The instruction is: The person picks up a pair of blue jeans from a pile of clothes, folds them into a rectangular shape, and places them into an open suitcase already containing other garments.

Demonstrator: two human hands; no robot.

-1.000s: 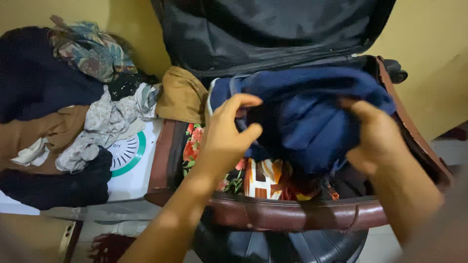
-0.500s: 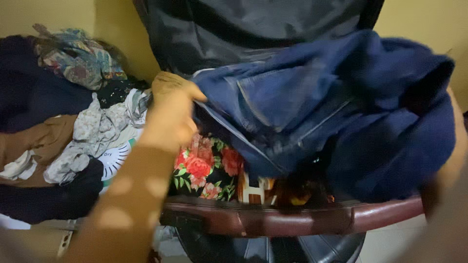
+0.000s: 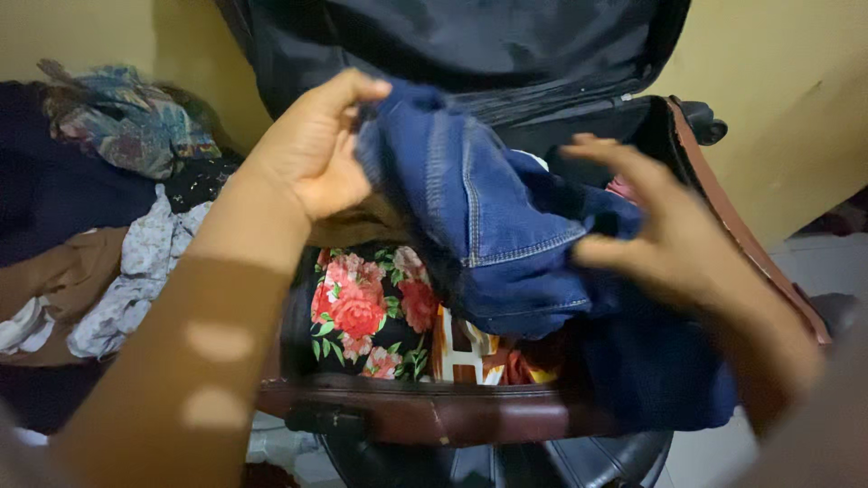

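My left hand (image 3: 312, 154) grips the top edge of a pair of blue jeans (image 3: 493, 226) and holds it up over an open brown suitcase (image 3: 434, 411). My right hand (image 3: 665, 235) is at the jeans' right side, fingers spread, touching the denim. The jeans hang partly over the suitcase's front right rim. Under them lies a black garment with red flowers (image 3: 366, 307) and an orange and white patterned cloth (image 3: 466, 348). The black-lined lid (image 3: 452, 45) stands open against the wall.
A heap of loose clothes (image 3: 108, 226) lies to the left of the suitcase: dark blue, brown, grey print and a teal patterned piece (image 3: 122, 122). A yellow wall (image 3: 778, 90) is behind. Tiled floor (image 3: 836, 262) shows at right.
The jeans were bunched in both hands inside the suitcase, then lifted up. Now my left hand holds them higher at the top and my right hand has loosened to spread fingers.
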